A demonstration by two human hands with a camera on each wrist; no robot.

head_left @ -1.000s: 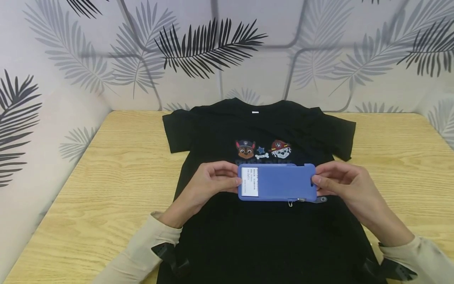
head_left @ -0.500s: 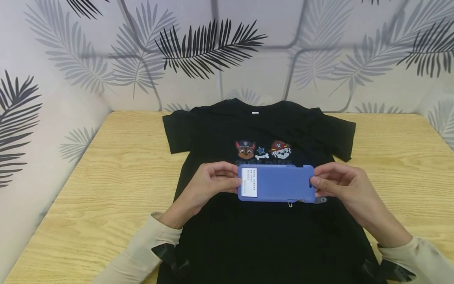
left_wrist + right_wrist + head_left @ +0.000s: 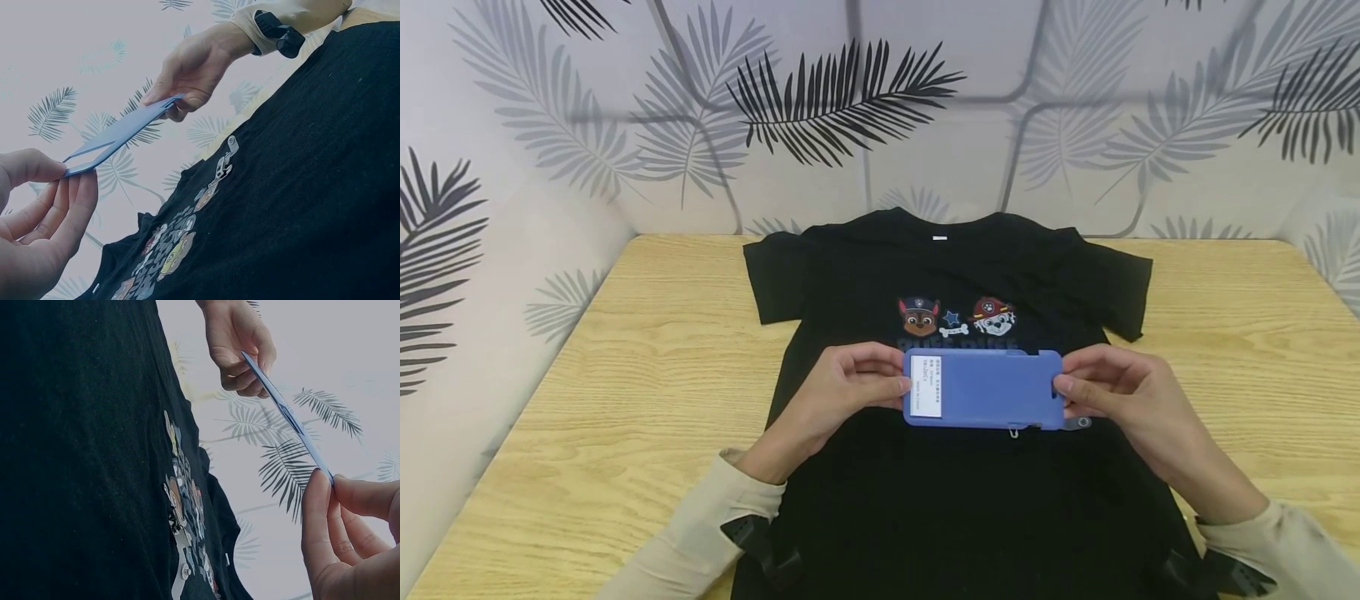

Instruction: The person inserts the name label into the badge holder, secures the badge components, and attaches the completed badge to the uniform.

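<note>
Above the chest of a black T-shirt (image 3: pixel 970 500), a flat blue card (image 3: pixel 985 388) is held level and clear of the cloth, as the wrist views show. Its left short edge is pinched by the left hand (image 3: pixel 838 392), thumb on top and fingers (image 3: pixel 69 206) beneath; the right short edge is pinched likewise by the right hand (image 3: pixel 1123 396). A white label (image 3: pixel 927 385) sits at the card's nine o'clock end. The shirt is spread face up on a wooden table (image 3: pixel 647 367), collar at twelve o'clock, and two cartoon dog heads (image 3: pixel 957 317) are printed just past the card's far edge. A small metal clip (image 3: pixel 1078 422) lies on the shirt under the card at about five o'clock.

The step in hand is judged to be the holding and positioning of the card over the shirt. A steady, even hold at both ends would be called for by the next move, so that the thin card is neither bent nor tipped.
</note>
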